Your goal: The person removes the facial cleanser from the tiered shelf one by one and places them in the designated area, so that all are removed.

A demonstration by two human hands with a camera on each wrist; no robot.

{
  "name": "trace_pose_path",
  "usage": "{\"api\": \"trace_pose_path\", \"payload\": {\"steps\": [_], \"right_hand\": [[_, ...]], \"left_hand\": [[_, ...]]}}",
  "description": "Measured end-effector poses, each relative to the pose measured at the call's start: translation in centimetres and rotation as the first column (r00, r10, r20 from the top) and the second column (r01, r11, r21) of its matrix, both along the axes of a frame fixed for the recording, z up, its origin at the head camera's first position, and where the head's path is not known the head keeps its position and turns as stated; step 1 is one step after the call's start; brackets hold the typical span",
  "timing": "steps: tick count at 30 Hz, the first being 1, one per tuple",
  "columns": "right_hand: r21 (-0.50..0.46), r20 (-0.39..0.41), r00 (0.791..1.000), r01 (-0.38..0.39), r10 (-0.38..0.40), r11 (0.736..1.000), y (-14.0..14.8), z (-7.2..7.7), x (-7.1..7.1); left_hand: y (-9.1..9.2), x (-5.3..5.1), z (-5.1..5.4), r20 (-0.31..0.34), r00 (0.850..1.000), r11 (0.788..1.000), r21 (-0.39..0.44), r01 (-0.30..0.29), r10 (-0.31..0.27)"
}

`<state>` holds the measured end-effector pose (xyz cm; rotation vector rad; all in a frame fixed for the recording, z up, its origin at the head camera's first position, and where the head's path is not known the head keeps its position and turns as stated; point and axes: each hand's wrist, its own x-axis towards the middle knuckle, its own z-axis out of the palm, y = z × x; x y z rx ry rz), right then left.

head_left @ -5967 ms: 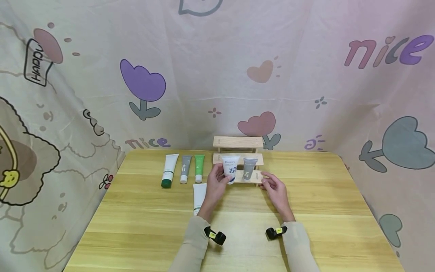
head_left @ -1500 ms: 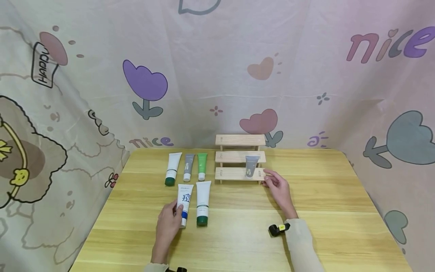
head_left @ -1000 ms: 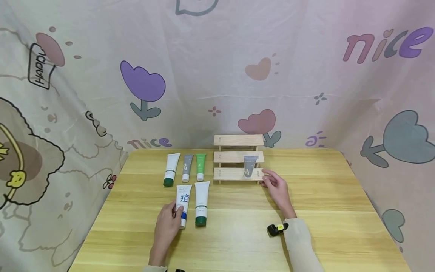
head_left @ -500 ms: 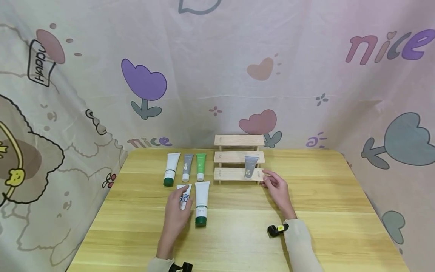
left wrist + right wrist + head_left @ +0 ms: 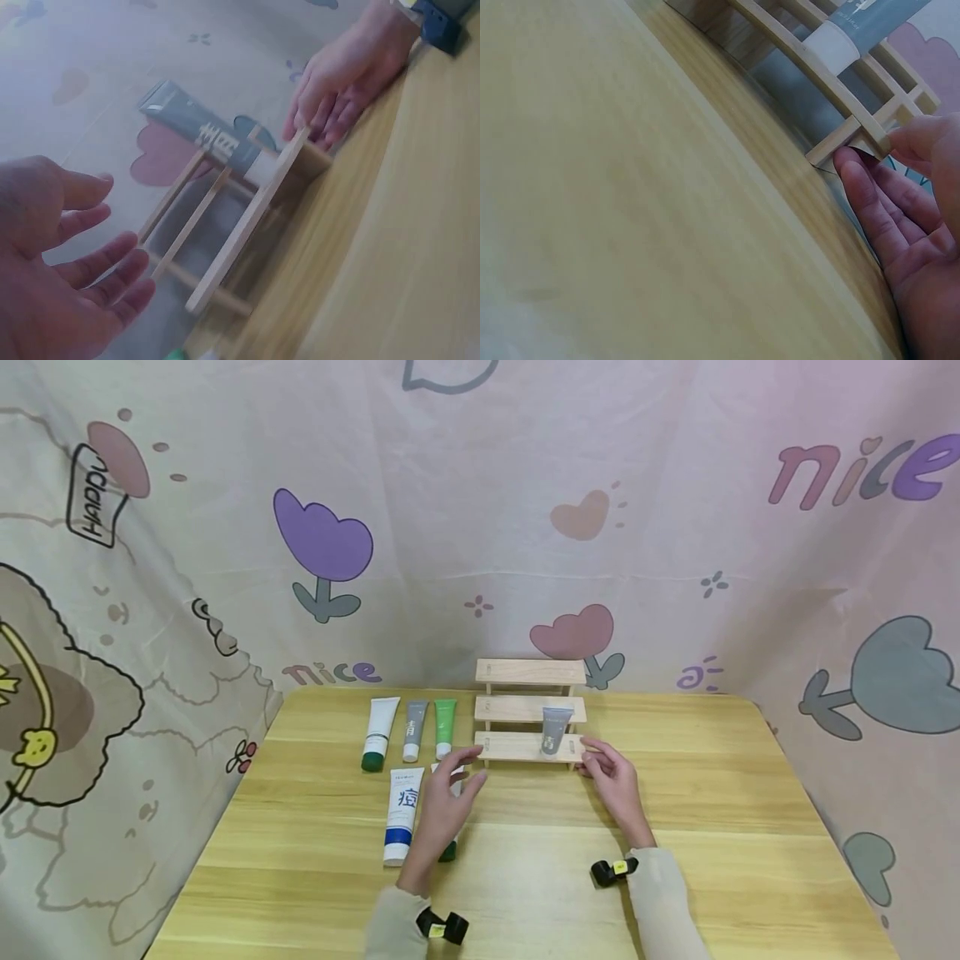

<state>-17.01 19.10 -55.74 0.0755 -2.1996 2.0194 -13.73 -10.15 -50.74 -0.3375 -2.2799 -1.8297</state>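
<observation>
A three-tier wooden display rack [image 5: 517,746] stands at the back of the table. On the right part of its lowest shelf a small grey squeeze tube [image 5: 556,732] stands on its cap. My right hand [image 5: 613,781] pinches that shelf's right end; in the right wrist view the thumb is above and the fingers [image 5: 866,191] are below. My left hand [image 5: 444,806], fingers spread and holding nothing, hovers by the rack's left end. It partly hides a white tube with a green cap [image 5: 448,852]. Left of that lies a white-and-blue tube [image 5: 402,806].
Behind these lie a white tube with a green cap [image 5: 380,731], a grey tube [image 5: 415,727] and a green tube [image 5: 445,722] in a row. A patterned cloth [image 5: 450,527] hangs behind the wooden table [image 5: 675,810].
My left hand carried the white-and-blue tube from the rack to the table, let go of it, and moved right to the rack's left end. My right hand has stayed at the shelf.
</observation>
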Motion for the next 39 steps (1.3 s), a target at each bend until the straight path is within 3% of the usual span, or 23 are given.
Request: {"api": "trace_pose_path", "payload": {"steps": [5,12,22,39], "right_hand": [[0.005,-0.009,1.000,0.004,-0.004,1.000,0.1,-0.1,0.1],[0.009,0.004,1.000,0.021,-0.021,1.000,0.2,-0.1,0.1],[0.008,0.011,1.000,0.026,-0.026,1.000,0.3,-0.3,0.0],[0.011,-0.005,1.000,0.008,-0.008,1.000,0.0,-0.1,-0.1]], "left_hand": [[2.2,-1.3,0.2,-0.004,0.999,0.992,0.117,0.046,-0.046],[5.0,-2.8,0.4,0.017,0.998,0.988,0.144,0.065,-0.068],[8.3,-4.5,0.2,0.032,0.997,0.967,0.246,0.067,-0.077],[10.7,-6.1,-0.7,0.155,0.983,0.959,0.277,0.052,-0.098]]}}
